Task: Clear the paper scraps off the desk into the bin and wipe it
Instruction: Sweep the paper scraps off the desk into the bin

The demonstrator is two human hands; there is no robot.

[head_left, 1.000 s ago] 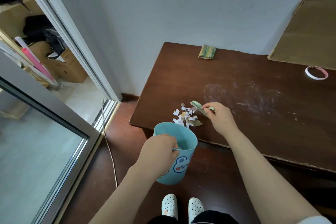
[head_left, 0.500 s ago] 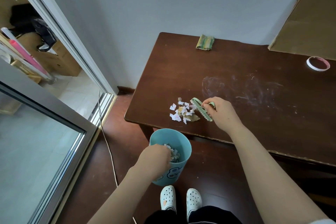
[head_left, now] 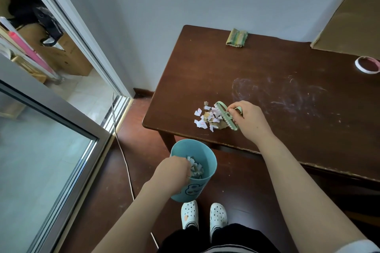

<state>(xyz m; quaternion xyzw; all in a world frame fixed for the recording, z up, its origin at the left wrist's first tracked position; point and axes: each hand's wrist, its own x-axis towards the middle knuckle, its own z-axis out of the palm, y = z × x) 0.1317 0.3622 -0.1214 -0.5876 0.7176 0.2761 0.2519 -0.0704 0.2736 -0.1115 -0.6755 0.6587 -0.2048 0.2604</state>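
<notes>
Paper scraps (head_left: 207, 118) sit piled by the counter's (head_left: 267, 63) front-left edge, your right hand (head_left: 249, 121) gripping the green brush (head_left: 226, 116) against them, your left hand (head_left: 172, 170) clamped on the blue bin (head_left: 209, 160) rim below.

The right hand (head_left: 249, 121) holds a green brush (head_left: 225, 115) against the paper scraps (head_left: 207, 118) near the desk (head_left: 267, 72)'s near left corner. Below that edge, the left hand (head_left: 174, 172) grips the rim of a blue bin (head_left: 207, 156).
</notes>
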